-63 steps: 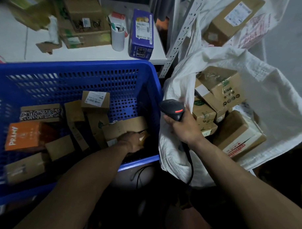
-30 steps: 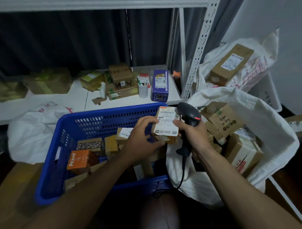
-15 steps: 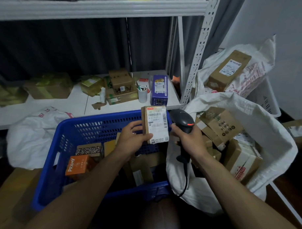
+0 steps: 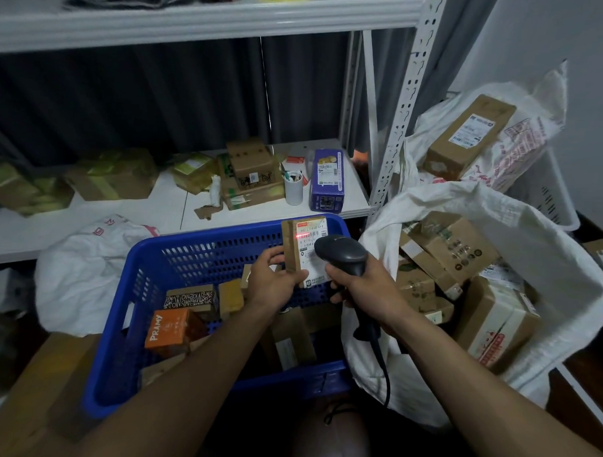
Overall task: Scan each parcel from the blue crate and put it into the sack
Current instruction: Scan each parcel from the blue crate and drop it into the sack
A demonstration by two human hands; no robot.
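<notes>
Holding the parcel upright in your left hand: fingers curled round its lower left edge, label facing you, above the far right corner of the blue crate. Your right hand is clamped round the grip of the scanner, whose head sits just right of the left fingers and very close to the label. The red scan line shows at the label's upper left, by the box edge.

Risks, as judged from this:

1. No read. The red line looks to catch only the left end of the barcode, and the scanner head is crowded against the label. If the beam does not cross every bar, you may get no read and bag an unscanned parcel. Whether it has registered cannot be told here.

2. Drop. Your grip is low and to one side on a tall box. A quick swing toward the sack, right of your right hand, could tip the box out of the fingers and back among the unscanned ones below, beside the orange box.

3. Snag. The cable hangs below your right hand against the sack's near wall. Crossing your left arm over it could drag the sack's mouth shut or jerk the scanner.

4. Overflow. The sack is heaped near its rim, so a tossed parcel may slide off.
</notes>
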